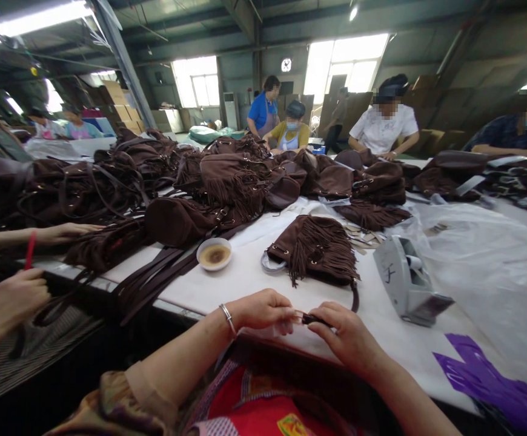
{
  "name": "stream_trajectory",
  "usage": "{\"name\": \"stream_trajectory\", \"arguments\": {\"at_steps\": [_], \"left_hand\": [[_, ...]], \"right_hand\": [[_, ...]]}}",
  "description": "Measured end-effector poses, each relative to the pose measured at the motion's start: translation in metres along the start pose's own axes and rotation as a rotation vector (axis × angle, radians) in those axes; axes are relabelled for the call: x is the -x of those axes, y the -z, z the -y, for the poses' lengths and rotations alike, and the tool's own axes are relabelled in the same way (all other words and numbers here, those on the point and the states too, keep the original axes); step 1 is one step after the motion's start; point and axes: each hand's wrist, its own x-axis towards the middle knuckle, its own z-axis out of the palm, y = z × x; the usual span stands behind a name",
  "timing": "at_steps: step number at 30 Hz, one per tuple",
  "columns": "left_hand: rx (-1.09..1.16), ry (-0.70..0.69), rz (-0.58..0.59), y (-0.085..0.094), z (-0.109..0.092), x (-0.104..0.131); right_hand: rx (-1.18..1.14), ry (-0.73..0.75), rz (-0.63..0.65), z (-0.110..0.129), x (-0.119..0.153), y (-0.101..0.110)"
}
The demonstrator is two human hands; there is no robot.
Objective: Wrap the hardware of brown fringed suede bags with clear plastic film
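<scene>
My left hand (270, 312) and my right hand (352, 336) meet at the table's near edge, just above my lap. In the fingers of the right hand is a short dark brown strap end (309, 318). The left fingertips pinch at a small pale or shiny piece at its tip, too small to make out. Just beyond the hands lies a dark brown fringed bag (315, 245) on its side. Its strap (355, 297) runs down towards my right hand; whether it joins the held piece is hidden.
A white bowl of yellowish liquid (214, 254) stands left of the bag. To the right are a grey tape dispenser (402, 281), purple film (486, 375) and clear plastic (486, 248). Brown bags (231, 175) are heaped behind. A co-worker's hand (11, 303) holds a red tool at left.
</scene>
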Motion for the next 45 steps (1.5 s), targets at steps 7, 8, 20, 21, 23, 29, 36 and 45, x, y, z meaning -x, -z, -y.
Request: {"name": "stream_trajectory", "arguments": {"at_steps": [7,8,20,21,23,29,36,45], "left_hand": [[0.091,0.052,0.109,0.011,0.004,0.005],[0.091,0.051,0.122,0.012,0.004,0.006],[0.28,0.089,0.12,0.005,0.0,0.0],[0.295,0.091,0.123,0.004,0.0,-0.001],[0.287,0.08,0.121,0.002,0.0,-0.003],[0.21,0.006,0.058,-0.003,0.002,-0.006],[0.154,-0.002,0.011,0.001,-0.001,0.0],[0.286,-0.042,-0.028,0.002,0.006,0.003]], "right_hand": [[0.04,0.015,-0.026,0.0,0.0,0.005],[0.047,0.018,-0.025,0.0,0.0,0.005],[0.014,0.075,-0.043,0.01,-0.003,0.007],[-0.013,0.063,-0.033,0.01,-0.003,0.008],[-0.074,0.019,-0.014,0.011,-0.003,0.009],[-0.281,-0.153,-0.034,0.011,-0.002,0.011],[-0.362,-0.225,-0.11,0.012,-0.002,0.012],[-0.411,-0.275,-0.117,0.009,-0.001,0.01]]}}
